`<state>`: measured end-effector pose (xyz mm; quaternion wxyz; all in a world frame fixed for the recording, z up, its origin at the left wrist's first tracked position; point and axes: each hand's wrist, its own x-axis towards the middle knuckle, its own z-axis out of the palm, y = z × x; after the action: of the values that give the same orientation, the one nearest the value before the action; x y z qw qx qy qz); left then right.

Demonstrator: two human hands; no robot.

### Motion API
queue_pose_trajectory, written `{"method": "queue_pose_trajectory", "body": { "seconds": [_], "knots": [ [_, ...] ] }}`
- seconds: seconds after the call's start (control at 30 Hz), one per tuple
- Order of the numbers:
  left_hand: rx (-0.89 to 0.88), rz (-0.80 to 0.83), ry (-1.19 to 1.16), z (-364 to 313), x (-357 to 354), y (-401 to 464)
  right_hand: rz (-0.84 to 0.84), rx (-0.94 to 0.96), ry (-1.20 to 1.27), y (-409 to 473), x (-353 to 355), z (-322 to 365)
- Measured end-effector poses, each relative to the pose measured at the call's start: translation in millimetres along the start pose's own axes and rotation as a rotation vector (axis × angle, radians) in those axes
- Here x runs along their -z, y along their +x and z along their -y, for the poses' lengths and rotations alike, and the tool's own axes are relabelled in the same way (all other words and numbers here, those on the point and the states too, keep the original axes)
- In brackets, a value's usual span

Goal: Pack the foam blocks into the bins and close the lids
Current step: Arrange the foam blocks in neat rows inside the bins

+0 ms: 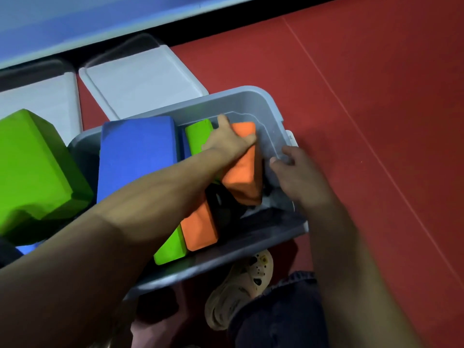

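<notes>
A translucent grey bin (253, 97) sits on the red floor with foam blocks inside. My left hand (227, 141) reaches across it and grips the top of a tilted orange block (242, 177) at the bin's right end. My right hand (298, 172) holds the bin's right rim. A large blue block (135, 154) stands in the bin's left part, and a green block (198, 133) stands behind my left hand. Near the front wall lie another orange block (199, 228) and a green one (169, 249). A big green block (35, 167) sits at the left.
Two white lids (143, 79) (42, 91) lie on the floor behind the bin, near a pale wall edge. My foot in a speckled clog (241, 285) is just in front of the bin. Red floor (376, 96) stretches to the right.
</notes>
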<state>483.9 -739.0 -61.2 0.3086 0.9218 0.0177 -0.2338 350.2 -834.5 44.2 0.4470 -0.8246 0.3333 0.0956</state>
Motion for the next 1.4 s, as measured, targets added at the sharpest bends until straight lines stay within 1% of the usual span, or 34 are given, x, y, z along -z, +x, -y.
{"method": "queue_pose_trajectory", "body": {
  "seconds": [0.1,0.23,0.33,0.37,0.4,0.47,0.53,0.63,0.67,0.73,0.8,0.87,0.93,0.97,1.0,1.07,1.1,1.2,1.3,1.4],
  "knots": [
    [0.058,0.02,-0.013,-4,11,19,-0.014,0.015,-0.003,1,1,0],
    [0.053,-0.046,0.018,-12,28,42,0.025,0.001,0.001,6,-3,0],
    [0.078,-0.001,0.014,-13,26,50,0.024,0.01,-0.024,8,-5,0],
    [0.084,0.022,0.058,-11,22,49,0.019,0.02,-0.029,8,-6,1],
    [0.065,0.035,0.149,-8,18,46,0.014,0.03,-0.033,8,-6,1],
    [-0.066,0.029,0.341,1,11,39,0.012,0.036,-0.048,9,-8,2],
    [-0.21,-0.003,0.412,11,8,34,0.016,0.042,-0.059,11,-9,1],
    [-0.337,-0.042,0.486,21,8,22,0.023,0.043,-0.053,13,-10,0],
    [-0.395,-0.01,0.548,24,8,16,0.026,0.035,-0.051,14,-11,-1],
    [-0.498,0.175,0.676,34,6,0,0.021,0.022,-0.059,14,-11,-2],
    [-0.518,0.343,0.805,47,6,-8,0.023,0.025,-0.075,14,-11,0],
    [-0.488,0.388,0.875,59,6,-6,0.037,0.045,-0.09,13,-12,2],
    [-0.485,0.345,0.827,63,7,-3,0.051,0.055,-0.083,12,-13,4],
    [-0.465,0.319,0.737,61,8,-1,0.056,0.05,-0.069,11,-13,3],
    [-0.412,0.296,0.607,55,9,1,0.058,0.044,-0.054,10,-13,3],
    [-0.242,0.238,0.334,40,14,6,0.061,0.036,-0.032,10,-14,1],
    [-0.158,0.194,0.259,33,17,10,0.064,0.03,-0.03,11,-15,0],
    [0.03,0.085,0.229,27,27,22,0.083,-0.006,0.008,14,-18,-1],
    [0.077,0.073,0.174,35,30,28,0.115,-0.039,0.088,14,-20,1],
    [0.109,0.048,0.126,33,25,23,0.136,-0.057,0.085,15,-23,0]
  ]
}}
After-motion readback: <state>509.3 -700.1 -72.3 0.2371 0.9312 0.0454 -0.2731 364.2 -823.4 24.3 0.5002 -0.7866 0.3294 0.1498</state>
